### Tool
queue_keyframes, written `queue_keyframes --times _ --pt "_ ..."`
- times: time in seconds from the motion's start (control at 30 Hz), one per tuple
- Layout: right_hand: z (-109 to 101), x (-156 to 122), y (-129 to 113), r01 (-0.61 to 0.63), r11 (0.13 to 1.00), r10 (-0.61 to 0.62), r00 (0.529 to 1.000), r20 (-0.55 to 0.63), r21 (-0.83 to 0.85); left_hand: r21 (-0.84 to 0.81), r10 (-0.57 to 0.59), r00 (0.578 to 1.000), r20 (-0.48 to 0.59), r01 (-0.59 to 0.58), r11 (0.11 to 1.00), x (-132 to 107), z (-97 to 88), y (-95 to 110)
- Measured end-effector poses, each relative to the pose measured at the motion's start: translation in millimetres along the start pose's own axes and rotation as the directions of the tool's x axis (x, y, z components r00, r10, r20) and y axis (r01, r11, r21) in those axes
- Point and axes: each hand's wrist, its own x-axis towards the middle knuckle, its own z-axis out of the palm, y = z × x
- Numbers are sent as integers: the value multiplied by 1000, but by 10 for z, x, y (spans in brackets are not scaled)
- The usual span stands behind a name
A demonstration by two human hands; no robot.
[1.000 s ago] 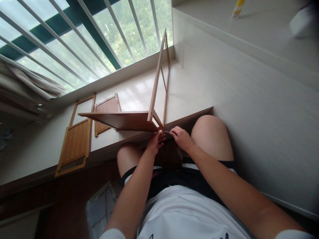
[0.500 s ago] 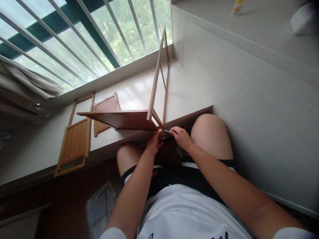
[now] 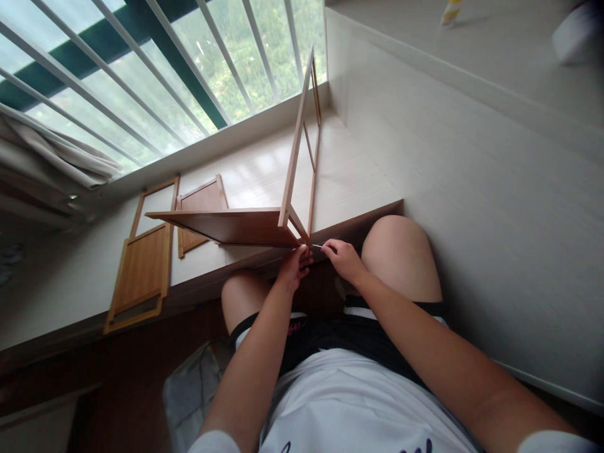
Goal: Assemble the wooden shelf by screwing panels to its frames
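Note:
A wooden shelf board [image 3: 221, 225] lies level above the window ledge [image 3: 358, 182] and meets an upright wooden frame [image 3: 302, 135] at its near corner. My left hand [image 3: 293, 267] pinches that corner joint, fingers closed on the frame's lower end. My right hand [image 3: 343, 258] is just to the right of it, fingers closed on a thin metal tool [image 3: 317, 246] whose tip points at the joint. Both forearms reach up from my lap between my bare knees.
Two more wooden panels [image 3: 141, 264] [image 3: 201, 211] lie flat on the ledge to the left. A barred window [image 3: 155, 69] runs behind, a curtain [image 3: 51, 163] hangs at far left. A white cabinet side [image 3: 472, 176] stands close on the right. A plastic bag [image 3: 191, 390] lies on the floor.
The view has shifted slightly. My right hand has edged a little upward at the joint; the left hand and the wooden parts keep their places.

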Motion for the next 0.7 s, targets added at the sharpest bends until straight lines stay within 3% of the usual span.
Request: queue_keyframes --times 0.23,0.7 --pt "8 -10 11 73 995 -72 997 15 -68 -5 6 1000 -4 -6 1000 2 0 -3" --pt "5 -16 9 82 985 -78 996 31 -153 -12 -1 1000 -10 1 1000 -1 0 2"
